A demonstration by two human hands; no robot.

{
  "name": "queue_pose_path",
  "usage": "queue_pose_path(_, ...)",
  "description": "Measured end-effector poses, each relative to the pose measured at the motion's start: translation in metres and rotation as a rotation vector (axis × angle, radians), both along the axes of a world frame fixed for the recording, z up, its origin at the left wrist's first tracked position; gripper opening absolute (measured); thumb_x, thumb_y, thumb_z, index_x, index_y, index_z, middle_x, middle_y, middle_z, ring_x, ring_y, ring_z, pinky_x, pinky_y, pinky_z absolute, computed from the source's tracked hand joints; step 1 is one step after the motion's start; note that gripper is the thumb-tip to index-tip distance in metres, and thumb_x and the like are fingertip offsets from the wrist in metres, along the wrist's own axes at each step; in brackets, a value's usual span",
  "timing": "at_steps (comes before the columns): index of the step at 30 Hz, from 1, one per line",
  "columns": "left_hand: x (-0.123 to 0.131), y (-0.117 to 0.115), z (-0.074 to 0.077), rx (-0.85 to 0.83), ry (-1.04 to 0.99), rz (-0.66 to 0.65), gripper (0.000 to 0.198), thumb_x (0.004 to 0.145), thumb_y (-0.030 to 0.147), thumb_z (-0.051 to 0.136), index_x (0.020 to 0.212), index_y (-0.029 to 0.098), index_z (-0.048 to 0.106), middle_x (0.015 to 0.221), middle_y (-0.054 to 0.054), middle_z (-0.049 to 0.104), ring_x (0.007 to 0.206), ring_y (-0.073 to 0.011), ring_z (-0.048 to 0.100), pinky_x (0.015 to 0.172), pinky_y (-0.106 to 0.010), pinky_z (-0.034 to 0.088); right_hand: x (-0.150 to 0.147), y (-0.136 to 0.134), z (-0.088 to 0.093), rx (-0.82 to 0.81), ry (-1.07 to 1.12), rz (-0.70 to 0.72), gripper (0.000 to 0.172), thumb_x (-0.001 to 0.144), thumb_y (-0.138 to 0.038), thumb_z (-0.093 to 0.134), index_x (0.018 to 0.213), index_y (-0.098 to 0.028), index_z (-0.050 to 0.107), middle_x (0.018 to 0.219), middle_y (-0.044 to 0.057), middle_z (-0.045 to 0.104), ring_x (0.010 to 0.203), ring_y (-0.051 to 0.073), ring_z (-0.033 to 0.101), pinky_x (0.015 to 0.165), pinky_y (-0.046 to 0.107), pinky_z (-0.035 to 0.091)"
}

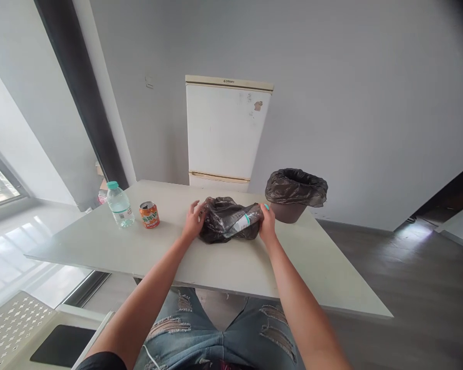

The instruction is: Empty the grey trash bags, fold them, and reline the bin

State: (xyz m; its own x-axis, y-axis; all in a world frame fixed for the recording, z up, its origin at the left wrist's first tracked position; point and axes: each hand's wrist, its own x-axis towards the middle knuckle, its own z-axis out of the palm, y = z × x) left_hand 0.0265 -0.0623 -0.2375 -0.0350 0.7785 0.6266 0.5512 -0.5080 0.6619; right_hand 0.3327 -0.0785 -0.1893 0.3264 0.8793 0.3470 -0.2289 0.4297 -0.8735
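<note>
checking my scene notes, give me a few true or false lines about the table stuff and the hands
1. Both hands, left and right, touch the bag. True.
2. A bottle stands left of the can. True.
3. The can lies on its side. False: it stands upright.
4. The bin stands on the floor. False: it stands on the table.
5. The fridge is open. False: it is shut.
</note>
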Motion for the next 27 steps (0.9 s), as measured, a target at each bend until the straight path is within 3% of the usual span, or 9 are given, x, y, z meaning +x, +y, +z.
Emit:
queue_pose_path(3, 0.000, -0.011, 0.011, -0.118, -0.218, -0.151, 0.046, 0.104, 0.063, 0.051, 0.102, 0.022, 0.073, 0.099, -0.012, 0.071, 0.098, -0.0283, 0.071, 0.095, -0.048, 0.060, -0.006, -0.001, -0.003, -0.068, 0.041, 0.096, 0.038, 0.086, -0.059, 0.073, 0.088, -0.022, 0.063, 0.079, 0.000, 0.064, 0.070, 0.019, 0.062, 0.066, 0.032, 0.053)
queue_pose_path(6, 0.000, -0.019, 0.016, -0.603, -0.377, -0.541, 0.081, 0.095, 0.092, 0.031, 0.090, 0.022, 0.071, 0.065, -0.009, 0.063, 0.060, -0.0241, 0.062, 0.061, -0.042, 0.055, -0.013, -0.006, -0.006, -0.138, -0.009, 0.296, 0.048, 0.086, -0.068, 0.075, 0.099, -0.022, 0.067, 0.086, 0.004, 0.072, 0.070, 0.021, 0.067, 0.063, 0.034, 0.055)
queue_pose_path(9, 0.001, -0.026, 0.017, -0.934, -0.409, -0.871, 0.106, 0.076, 0.109, 0.027, 0.103, 0.019, 0.075, 0.073, -0.016, 0.072, 0.061, -0.0294, 0.068, 0.052, -0.040, 0.051, -0.018, -0.009, -0.010, -0.080, -0.134, 0.441, 0.049, 0.084, -0.067, 0.081, 0.102, -0.023, 0.069, 0.102, 0.007, 0.078, 0.077, 0.021, 0.071, 0.070, 0.034, 0.059)
queue_pose_path(13, -0.005, -0.035, 0.017, -1.031, -0.353, -1.108, 0.093, 0.065, 0.093, 0.073, 0.117, 0.016, 0.072, 0.099, -0.023, 0.079, 0.076, -0.0349, 0.077, 0.064, -0.044, 0.058, -0.019, -0.007, -0.015, 0.092, -0.307, 0.513, 0.063, 0.081, -0.068, 0.086, 0.126, -0.027, 0.069, 0.135, 0.010, 0.075, 0.111, 0.026, 0.074, 0.094, 0.039, 0.061)
queue_pose_path(16, -0.023, -0.031, 0.012, -1.090, -0.318, -1.102, 0.090, 0.058, 0.078, 0.081, 0.122, 0.015, 0.069, 0.099, -0.024, 0.079, 0.068, -0.0346, 0.075, 0.061, -0.048, 0.057, -0.014, 0.000, -0.022, 0.153, -0.549, 0.456, 0.089, 0.086, -0.086, 0.068, 0.153, -0.028, 0.057, 0.156, 0.013, 0.063, 0.138, 0.030, 0.064, 0.113, 0.045, 0.054)
queue_pose_path(18, -0.040, -0.025, 0.007, -1.156, -0.333, -0.977, 0.092, 0.060, 0.085, 0.069, 0.119, 0.015, 0.068, 0.085, -0.022, 0.077, 0.052, -0.0323, 0.068, 0.049, -0.046, 0.051, -0.010, 0.006, -0.029, 0.117, -0.811, 0.403, 0.077, 0.099, -0.083, 0.051, 0.150, -0.027, 0.063, 0.151, 0.011, 0.067, 0.136, 0.028, 0.065, 0.112, 0.044, 0.055)
queue_pose_path(20, -0.057, -0.017, 0.002, -1.194, -0.358, -0.848, 0.086, 0.065, 0.090, 0.057, 0.109, 0.018, 0.068, 0.067, -0.017, 0.070, 0.041, -0.0308, 0.060, 0.040, -0.043, 0.044, -0.008, 0.010, -0.037, 0.066, -1.067, 0.361, 0.053, 0.107, -0.066, 0.051, 0.133, -0.027, 0.075, 0.135, 0.008, 0.076, 0.123, 0.025, 0.071, 0.106, 0.042, 0.057)
queue_pose_path(23, -0.072, -0.010, -0.001, -1.209, -0.356, -0.795, 0.072, 0.072, 0.087, 0.052, 0.096, 0.021, 0.067, 0.053, -0.009, 0.060, 0.036, -0.0250, 0.054, 0.039, -0.036, 0.040, -0.003, 0.015, -0.046, 0.004, -1.260, 0.238, 0.018, 0.094, -0.034, 0.076, 0.109, -0.026, 0.082, 0.120, 0.006, 0.079, 0.114, 0.025, 0.072, 0.109, 0.042, 0.054)
queue_pose_path(27, -0.075, -0.007, -0.004, -1.272, -0.314, -0.841, 0.059, 0.086, 0.072, 0.045, 0.092, 0.016, 0.064, 0.059, -0.006, 0.062, 0.036, -0.0188, 0.052, 0.045, -0.032, 0.040, 0.014, 0.019, -0.050, -0.191, -1.324, -0.048, 0.034, 0.084, -0.008, 0.065, 0.110, -0.020, 0.082, 0.118, 0.014, 0.076, 0.115, 0.030, 0.068, 0.110, 0.047, 0.052)
